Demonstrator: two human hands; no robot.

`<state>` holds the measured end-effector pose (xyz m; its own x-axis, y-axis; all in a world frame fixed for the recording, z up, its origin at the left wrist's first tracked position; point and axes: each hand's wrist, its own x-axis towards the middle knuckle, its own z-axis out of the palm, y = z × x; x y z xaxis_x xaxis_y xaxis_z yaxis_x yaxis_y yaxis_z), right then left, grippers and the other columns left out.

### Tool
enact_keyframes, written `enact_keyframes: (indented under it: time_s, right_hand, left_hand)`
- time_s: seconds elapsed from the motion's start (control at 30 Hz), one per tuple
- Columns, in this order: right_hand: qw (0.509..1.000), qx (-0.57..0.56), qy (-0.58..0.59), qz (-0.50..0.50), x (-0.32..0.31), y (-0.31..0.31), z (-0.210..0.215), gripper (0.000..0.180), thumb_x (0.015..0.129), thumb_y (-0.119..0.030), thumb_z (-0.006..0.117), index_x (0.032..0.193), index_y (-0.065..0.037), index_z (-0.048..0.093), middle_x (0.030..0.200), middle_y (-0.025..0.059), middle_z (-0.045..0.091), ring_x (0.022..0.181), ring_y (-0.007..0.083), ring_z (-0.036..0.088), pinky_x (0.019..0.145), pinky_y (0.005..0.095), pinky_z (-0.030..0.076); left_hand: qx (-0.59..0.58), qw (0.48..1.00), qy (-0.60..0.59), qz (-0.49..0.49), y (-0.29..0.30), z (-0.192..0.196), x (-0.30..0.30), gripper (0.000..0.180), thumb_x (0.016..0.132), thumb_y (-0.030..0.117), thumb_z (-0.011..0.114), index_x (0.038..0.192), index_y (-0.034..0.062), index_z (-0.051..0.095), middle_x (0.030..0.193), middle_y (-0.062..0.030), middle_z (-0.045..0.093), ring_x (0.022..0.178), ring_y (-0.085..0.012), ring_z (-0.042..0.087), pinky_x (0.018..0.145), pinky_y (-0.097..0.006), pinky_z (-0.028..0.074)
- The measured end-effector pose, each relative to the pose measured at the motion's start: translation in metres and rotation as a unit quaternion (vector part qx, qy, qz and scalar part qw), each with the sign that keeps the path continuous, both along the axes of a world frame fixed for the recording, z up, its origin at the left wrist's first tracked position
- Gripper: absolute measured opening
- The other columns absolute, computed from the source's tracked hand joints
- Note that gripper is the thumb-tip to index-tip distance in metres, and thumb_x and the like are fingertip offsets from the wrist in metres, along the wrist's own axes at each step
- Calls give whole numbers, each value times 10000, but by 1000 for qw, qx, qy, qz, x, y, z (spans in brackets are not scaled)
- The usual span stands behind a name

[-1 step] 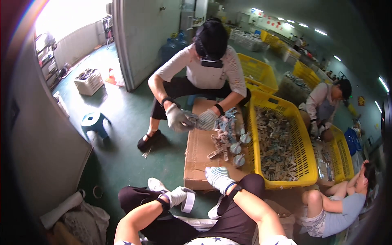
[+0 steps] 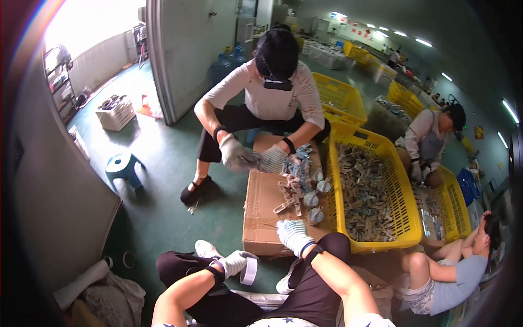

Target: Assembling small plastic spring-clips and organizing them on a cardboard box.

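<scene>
My left hand (image 2: pixel 233 263), in a pale knit glove, is closed around a roll of white tape (image 2: pixel 249 271) above my lap. In a striped glove, my right hand (image 2: pixel 294 235) pinches a thin dark stick-like piece (image 2: pixel 270 225) over the near edge of the cardboard box (image 2: pixel 260 204). What exactly that piece is, I cannot make out. Just beyond my right hand lies a pile of small clip-like pieces (image 2: pixel 291 191), tan and grey-blue. Several round silvery discs (image 2: pixel 315 215) sit on the box's right side.
Across the box, a co-worker (image 2: pixel 275 98) in striped gloves handles a grey piece. A yellow basket (image 2: pixel 415 231) full of similar pieces stands at the right. Farther right are two more people (image 2: pixel 430 131). A blue stool (image 2: pixel 124 168) stands on the floor at left.
The whole view has shifted slightly. My right hand has moved a little to the right with the thin piece; the left keeps the tape roll. The co-worker's hands have shifted slightly.
</scene>
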<state>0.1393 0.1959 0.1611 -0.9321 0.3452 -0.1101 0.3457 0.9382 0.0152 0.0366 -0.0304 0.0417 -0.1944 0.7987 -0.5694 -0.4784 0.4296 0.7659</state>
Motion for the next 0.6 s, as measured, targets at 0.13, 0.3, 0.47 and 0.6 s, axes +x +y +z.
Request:
enact_keyframes:
  time_s: [0.13,0.3,0.47,0.6]
  right_hand:
    - [995,8,74,-65,12,13,26,512,821,-382,594,1214,-61,522,1175,155,570,1097,311,549,910,475,416]
    - [898,-427,101,-45,22,-30,5,561,920,-456,532,1238,5,522,1177,233,596,1113,371,568,961,395,444]
    - [624,-758,176,-68,6,-53,2,417,963,-320,557,1228,-4,495,1019,41,604,912,112,545,810,250,455]
    - [529,-837,136,-37,-5,-44,41,444,938,-345,603,1209,-4,515,1030,6,578,910,70,519,821,229,448]
  left_hand:
    - [24,999,-31,6,7,33,-10,326,836,-63,573,1143,30,628,994,-56,663,851,-185,644,753,-333,540]
    - [141,990,19,2,30,91,-24,496,793,-12,653,1278,3,548,1159,-66,633,1071,-172,590,953,-285,448]
    - [180,980,-90,-16,36,161,-35,547,887,186,610,1343,-67,445,1255,-137,583,1144,-203,557,1029,-328,392]
    - [186,980,-48,54,49,199,-53,467,885,157,627,1277,-72,515,1230,-154,602,1092,-233,597,982,-364,448]
